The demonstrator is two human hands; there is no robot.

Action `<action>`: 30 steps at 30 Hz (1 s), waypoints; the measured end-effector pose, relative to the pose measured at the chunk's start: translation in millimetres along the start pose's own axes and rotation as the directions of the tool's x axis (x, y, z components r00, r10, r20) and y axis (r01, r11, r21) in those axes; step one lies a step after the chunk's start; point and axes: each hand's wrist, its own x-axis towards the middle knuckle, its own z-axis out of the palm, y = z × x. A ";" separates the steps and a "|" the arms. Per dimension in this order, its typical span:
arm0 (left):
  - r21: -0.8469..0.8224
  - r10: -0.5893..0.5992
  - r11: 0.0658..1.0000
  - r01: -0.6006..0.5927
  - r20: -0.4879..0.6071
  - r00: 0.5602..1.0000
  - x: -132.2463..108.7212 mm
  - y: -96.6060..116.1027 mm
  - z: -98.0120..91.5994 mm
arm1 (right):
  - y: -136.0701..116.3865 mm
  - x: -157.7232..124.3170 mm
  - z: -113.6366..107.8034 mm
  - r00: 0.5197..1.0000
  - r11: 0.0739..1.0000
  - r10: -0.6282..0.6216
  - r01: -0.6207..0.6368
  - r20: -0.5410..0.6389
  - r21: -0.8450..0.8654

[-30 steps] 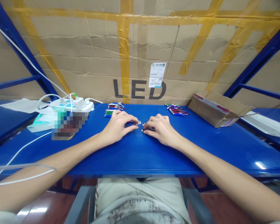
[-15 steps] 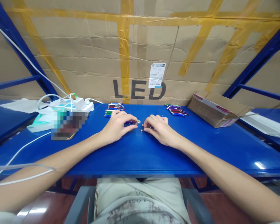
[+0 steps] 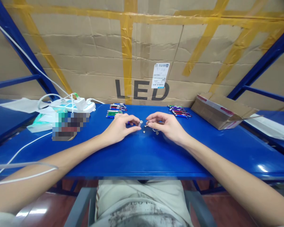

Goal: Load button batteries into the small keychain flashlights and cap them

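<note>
My left hand (image 3: 123,127) is closed around a slim blue-purple keychain flashlight (image 3: 128,123). Its round silver end (image 3: 141,122) points right from the fingertips, while most of the tube is hidden by the fingers. My right hand (image 3: 167,126) pinches a small, round, silvery piece (image 3: 149,124) that looks like a button cell, just right of the tube's end. Under the right fingers a metal end cap with a clip (image 3: 157,132) shows in part. Between the hands, a tiny button cell (image 3: 144,132) lies on the blue table (image 3: 142,154), with another (image 3: 145,126) close to the right fingertips.
Coloured keychain flashlights lie in one group (image 3: 115,112) at back left and another (image 3: 179,112) at back right. An open cardboard box (image 3: 223,112) stands at right. On the left are a white power strip (image 3: 85,107), cables and a pixelated object (image 3: 69,127). Large cardboard (image 3: 92,63) rises behind.
My right hand has lifted slightly and its fingers have opened out, showing the small round piece at their tips and the clip below. The left hand stays nearly in place, its tube end tilted more upward.
</note>
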 end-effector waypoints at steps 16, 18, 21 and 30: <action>0.004 -0.007 1.000 0.007 0.041 0.999 -1.4 8.1 2.6 | -2.5 -7.6 11.5 0.934 0.876 -0.355 0.314 -0.047 -0.367; -0.024 -0.009 1.000 0.010 0.057 0.998 -0.9 9.6 3.0 | -2.5 -7.2 12.5 0.937 0.884 -0.347 0.313 -0.038 -0.348; -0.068 -0.010 0.998 0.015 0.066 0.998 -0.2 10.3 3.9 | -1.1 -5.9 13.6 0.949 0.909 -0.315 0.293 -0.030 -0.297; -0.142 -0.025 0.989 0.035 0.068 0.997 0.3 12.5 6.5 | 0.7 -5.0 15.7 0.950 0.927 -0.310 0.291 -0.045 -0.235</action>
